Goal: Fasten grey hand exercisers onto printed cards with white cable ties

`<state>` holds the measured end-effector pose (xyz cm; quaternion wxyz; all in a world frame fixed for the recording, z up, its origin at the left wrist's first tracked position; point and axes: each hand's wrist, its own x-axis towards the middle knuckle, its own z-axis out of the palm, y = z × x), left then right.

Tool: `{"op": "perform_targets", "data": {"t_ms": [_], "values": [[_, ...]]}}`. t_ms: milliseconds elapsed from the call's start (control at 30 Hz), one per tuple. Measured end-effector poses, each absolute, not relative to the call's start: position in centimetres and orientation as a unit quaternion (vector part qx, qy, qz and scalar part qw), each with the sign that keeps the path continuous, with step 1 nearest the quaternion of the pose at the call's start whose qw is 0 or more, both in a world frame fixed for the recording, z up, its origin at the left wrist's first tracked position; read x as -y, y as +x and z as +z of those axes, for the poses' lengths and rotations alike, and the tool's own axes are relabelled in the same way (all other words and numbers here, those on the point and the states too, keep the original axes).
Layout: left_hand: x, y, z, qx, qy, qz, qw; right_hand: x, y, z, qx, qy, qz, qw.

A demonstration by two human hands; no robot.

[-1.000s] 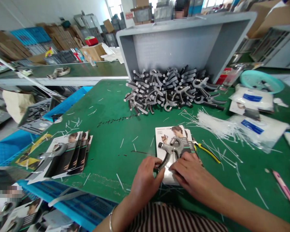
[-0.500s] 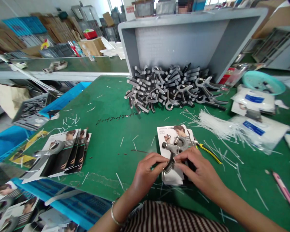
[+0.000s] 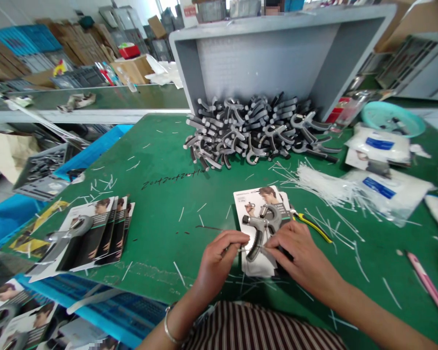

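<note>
A grey and black hand grip strengthener (image 3: 256,238) lies on a printed backing card (image 3: 243,204), with more cards stacked under it. My left hand (image 3: 221,257) is closed just left of the black handle, pinching the end of a thin white cable tie (image 3: 243,250) that crosses the handle. On the other side my right hand (image 3: 295,248) is closed, its thumb and forefinger pinched beside the handle where the tie runs. What lies between those fingertips is mostly hidden. Yellow-handled pliers (image 3: 316,228) lie just behind my right hand.
A grey crate (image 3: 259,63) on its side spills many grip strengtheners (image 3: 241,129) onto the green table (image 3: 160,150). Loose cable ties (image 3: 317,184) and plastic bags (image 3: 390,194) lie right. Carded grips (image 3: 83,233) stack left. A pink cutter (image 3: 428,287) is at far right.
My left fingers have drawn left, away from the handle, and the cable tie shows between the hands. My right hand stays close to the handle. The view has shifted slightly.
</note>
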<state>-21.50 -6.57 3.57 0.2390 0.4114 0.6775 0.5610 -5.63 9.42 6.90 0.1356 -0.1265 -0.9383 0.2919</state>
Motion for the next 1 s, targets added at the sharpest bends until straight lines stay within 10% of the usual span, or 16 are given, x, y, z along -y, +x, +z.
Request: {"op": "perform_targets", "data": {"t_ms": [1000], "values": [[5.4, -20.9, 2.8, -0.654, 0.394, 0.581, 0.283, -8.6, -6.3, 6.5, 0.943, -0.108, 0.272, 0.156]]}}
